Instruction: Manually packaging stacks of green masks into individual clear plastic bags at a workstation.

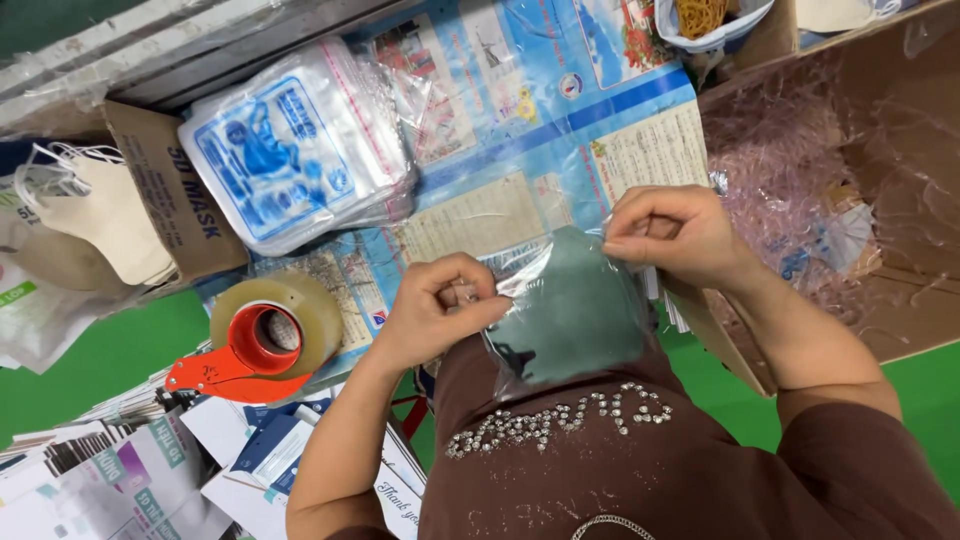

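Clear plastic bag (565,310) with a dark green cloth piece inside is held at chest height, just above the person's brown beaded top (600,440), stretched between both hands. Going from the left: an open cardboard box (165,190) holds cream-coloured masks (100,215) with ear loops; beside it lies a stack of blue-and-white printed flat packets (290,150) in clear wrap. Below those, a red tape dispenser (235,365) carrying a wide roll of clear tape (285,320) sits on the blue printed sheet (520,120) that covers the work surface, with loose printed leaflets (120,480) piled at the lower left.

The left hand (435,310) has its fingers curled in, thumb and forefinger pinching the bag's upper left edge. The right hand (675,235) does the same at the upper right corner, fingertips pressed together on the film. Further right, a large cardboard carton (880,150) stands open, lined with crinkled clear film and holding some packed pieces.

The bag looks very light and limp, and its film glossy and likely slippery, so it would sag or slide if held loosely. The cloth inside is soft and will fold rather than resist. The top edge, where both hands already pinch, seems the surest place to grip, since the film there is free of the cloth and can be drawn taut
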